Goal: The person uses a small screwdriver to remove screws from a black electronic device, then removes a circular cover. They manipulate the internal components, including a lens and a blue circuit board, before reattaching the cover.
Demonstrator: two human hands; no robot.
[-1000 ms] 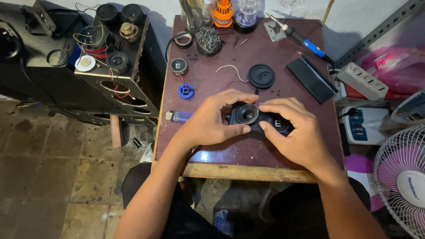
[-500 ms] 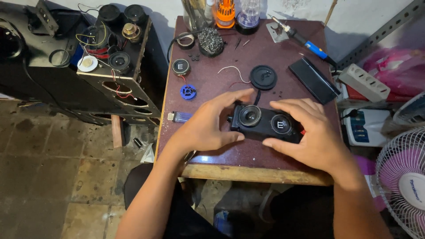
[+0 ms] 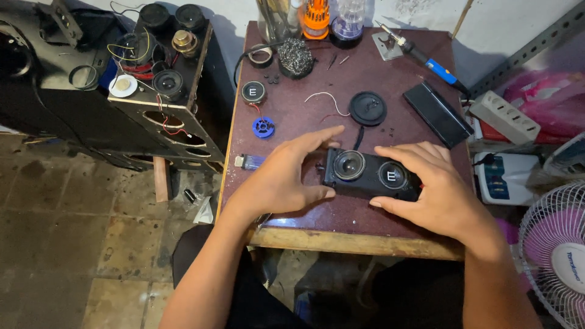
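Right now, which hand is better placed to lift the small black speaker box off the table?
Left, probably. The left hand already cups the speaker box at its end with thumb below, while the right hand spreads flatter over the other end.

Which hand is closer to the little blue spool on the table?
Left. The left hand lies just below and right of the blue spool, fingers open. The right hand sits far across, past the black speaker box.

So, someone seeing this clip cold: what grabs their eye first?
Most likely the small black speaker unit with two round drivers, lying near the front edge of the dark red table, with the left hand and right hand at its two ends. Next, the opened black speaker cabinet with loose wires on the left, and the pink fan at the lower right.
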